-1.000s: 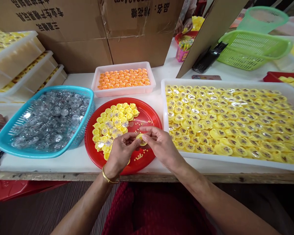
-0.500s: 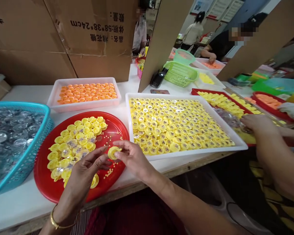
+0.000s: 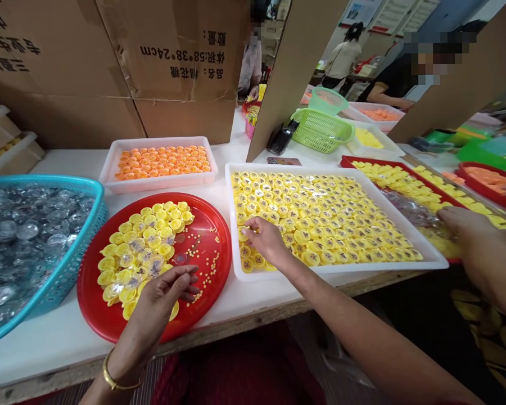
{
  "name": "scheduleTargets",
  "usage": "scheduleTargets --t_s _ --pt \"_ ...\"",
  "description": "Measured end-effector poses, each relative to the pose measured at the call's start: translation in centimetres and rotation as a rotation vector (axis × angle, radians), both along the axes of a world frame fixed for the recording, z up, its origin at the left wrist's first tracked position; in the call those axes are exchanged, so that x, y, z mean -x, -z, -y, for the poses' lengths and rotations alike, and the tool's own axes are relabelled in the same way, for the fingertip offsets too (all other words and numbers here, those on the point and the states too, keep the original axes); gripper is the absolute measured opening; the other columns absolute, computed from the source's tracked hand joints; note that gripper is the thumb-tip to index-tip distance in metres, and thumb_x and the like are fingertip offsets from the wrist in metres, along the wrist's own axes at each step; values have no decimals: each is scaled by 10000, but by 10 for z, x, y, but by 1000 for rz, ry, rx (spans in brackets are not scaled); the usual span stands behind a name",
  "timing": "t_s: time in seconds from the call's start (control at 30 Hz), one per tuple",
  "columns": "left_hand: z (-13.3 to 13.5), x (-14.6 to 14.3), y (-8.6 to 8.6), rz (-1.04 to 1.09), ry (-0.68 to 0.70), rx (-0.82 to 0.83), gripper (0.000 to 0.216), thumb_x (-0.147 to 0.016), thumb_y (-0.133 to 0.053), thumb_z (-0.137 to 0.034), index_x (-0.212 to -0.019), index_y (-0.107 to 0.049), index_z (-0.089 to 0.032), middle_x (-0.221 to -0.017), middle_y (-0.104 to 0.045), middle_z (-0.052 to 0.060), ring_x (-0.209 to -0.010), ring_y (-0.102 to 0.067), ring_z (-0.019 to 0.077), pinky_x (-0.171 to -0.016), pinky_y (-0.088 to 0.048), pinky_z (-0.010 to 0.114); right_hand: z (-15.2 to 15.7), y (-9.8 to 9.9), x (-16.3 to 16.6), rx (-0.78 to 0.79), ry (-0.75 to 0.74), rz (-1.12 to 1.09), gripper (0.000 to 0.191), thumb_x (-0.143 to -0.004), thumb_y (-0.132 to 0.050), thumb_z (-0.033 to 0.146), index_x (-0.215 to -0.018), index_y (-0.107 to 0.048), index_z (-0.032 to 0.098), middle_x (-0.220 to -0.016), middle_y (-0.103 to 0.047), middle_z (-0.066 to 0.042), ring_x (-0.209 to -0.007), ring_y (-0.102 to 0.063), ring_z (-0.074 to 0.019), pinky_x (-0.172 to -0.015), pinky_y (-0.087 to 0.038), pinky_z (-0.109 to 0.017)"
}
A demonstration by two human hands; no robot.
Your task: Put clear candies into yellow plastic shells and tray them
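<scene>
My left hand (image 3: 165,293) hovers over the near edge of the red round plate (image 3: 206,222), fingers loosely spread and holding nothing. Under it lie yellow caps (image 3: 145,247), some topped with clear domes, and small yellow beads (image 3: 206,270). My right hand (image 3: 265,241) reaches into the front left corner of the large white tray (image 3: 231,225), which is full of yellow capped pieces (image 3: 324,216). Its fingertips are pinched on one yellow cap among the tray's rows.
A blue basket (image 3: 84,236) of clear domes stands at the left, and a white tray of orange pieces (image 3: 162,159) sits behind the plate. Cardboard boxes (image 3: 109,62) wall the back. A co-worker's hand (image 3: 480,247) works over a red tray on the right, near a green basket (image 3: 320,130).
My hands have parted. The right hand carried the yellow cap from over the red plate into the white tray, and the left hand stayed over the plate and opened. The view shifted right.
</scene>
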State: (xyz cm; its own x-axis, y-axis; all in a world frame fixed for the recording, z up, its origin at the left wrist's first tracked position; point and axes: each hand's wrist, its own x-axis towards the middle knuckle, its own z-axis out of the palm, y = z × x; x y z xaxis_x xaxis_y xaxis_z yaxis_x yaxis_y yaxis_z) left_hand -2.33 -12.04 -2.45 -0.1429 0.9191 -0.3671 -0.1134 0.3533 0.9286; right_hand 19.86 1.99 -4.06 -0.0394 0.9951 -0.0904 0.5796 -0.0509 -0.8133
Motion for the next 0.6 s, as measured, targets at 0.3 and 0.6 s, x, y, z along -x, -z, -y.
scheduleTargets --t_s 0.3,0.6 --pt "8 5 13 29 -24 27 427 -740 -695 -464 -1000 -701 -126 -799 -695 61 -674 -652 155 -622 -553 268 0 1 2 -28 15 101 132 -789 -646 232 -916 -617 210 -810 -670 -14 -539 -642 -127 -560 -540 -272" --pt "14 8 14 17 1 68 462 -730 -703 -477 -1024 -693 -121 -821 -707 74 -690 -650 163 -635 -552 276 6 -10 -2 -145 -52 341 128 -765 -679 168 -880 -646 212 -840 -714 -28 -800 -684 -204 -739 -506 -322"
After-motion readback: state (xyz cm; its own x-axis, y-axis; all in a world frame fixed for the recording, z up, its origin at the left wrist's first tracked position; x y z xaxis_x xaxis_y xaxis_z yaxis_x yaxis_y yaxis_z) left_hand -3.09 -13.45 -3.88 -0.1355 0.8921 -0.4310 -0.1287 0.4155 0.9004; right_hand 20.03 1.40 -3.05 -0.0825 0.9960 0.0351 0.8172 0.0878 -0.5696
